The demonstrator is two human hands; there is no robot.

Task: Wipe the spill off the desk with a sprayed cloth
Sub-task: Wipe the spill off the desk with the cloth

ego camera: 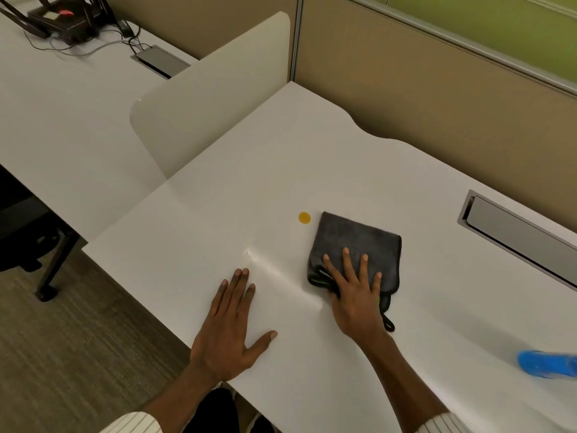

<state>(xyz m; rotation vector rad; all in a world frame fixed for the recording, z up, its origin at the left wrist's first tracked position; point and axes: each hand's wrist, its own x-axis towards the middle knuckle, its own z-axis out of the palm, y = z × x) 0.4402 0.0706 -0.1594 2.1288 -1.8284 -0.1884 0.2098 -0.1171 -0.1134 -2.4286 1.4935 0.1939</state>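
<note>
Now the right hand (356, 295) is pressing flat, fingers spread, on the cloth (359, 245) just right of the spill (304, 217); the left hand (228, 332) is lying open and empty on the table (218, 220).

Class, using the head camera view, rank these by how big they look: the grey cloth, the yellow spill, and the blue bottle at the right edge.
1. Grey cloth, clearly largest.
2. Blue bottle, though it is blurred, cut off by the frame edge and nearer the camera, so its true size is unsure.
3. Yellow spill, smallest.
</note>
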